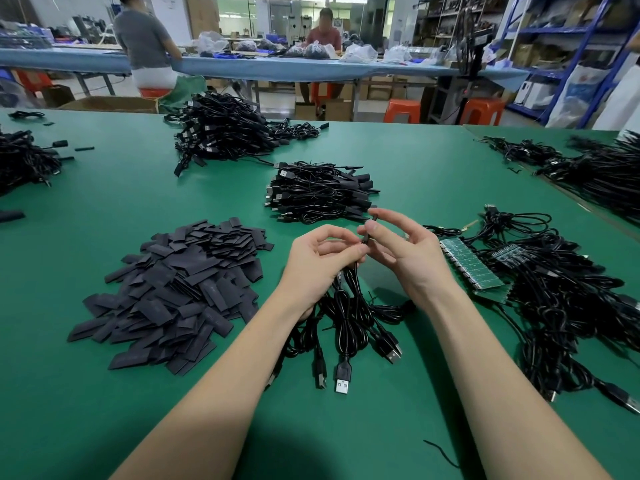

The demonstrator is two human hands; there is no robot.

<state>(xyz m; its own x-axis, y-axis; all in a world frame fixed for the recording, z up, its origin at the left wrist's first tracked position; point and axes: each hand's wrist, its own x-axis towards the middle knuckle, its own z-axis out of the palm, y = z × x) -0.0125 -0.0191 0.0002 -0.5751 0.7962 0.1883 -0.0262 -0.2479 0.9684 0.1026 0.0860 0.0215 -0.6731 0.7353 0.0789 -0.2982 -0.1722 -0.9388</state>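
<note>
a: where's the work now?
b: dead centre, low over the table (104, 410). the left hand (322, 261) curls round a bunch of cables (349, 317), and their plugs (343, 379) trail on the table toward 6 o'clock. the right hand (405, 254) pinches a black sleeve (370, 230) at one lead's tip between thumb and forefinger, with its other fingers fanned out.
a: how will it handle?
b: light and floppy, i'd say. the cord won't push, so take it right behind the tip, where it's stiffest. the sleeve looks thin and probably slick; pinch its edges to open it, not its faces.
a: and around them?
b: a heap (180, 289) of the same sleeves at 9 o'clock, green boards (467, 268) with wired leads at 3 o'clock. at 12 o'clock there's a neat stack (318, 195) of cables, with a looser pile (221, 129) beyond it. the table top is green, flat and faintly shiny.
a: the room?
b: a workshop. there's a blue bench (277, 69) at 12 o'clock with two people seated, orange stools (401, 110) and shelves (554, 46) at 1 o'clock.
</note>
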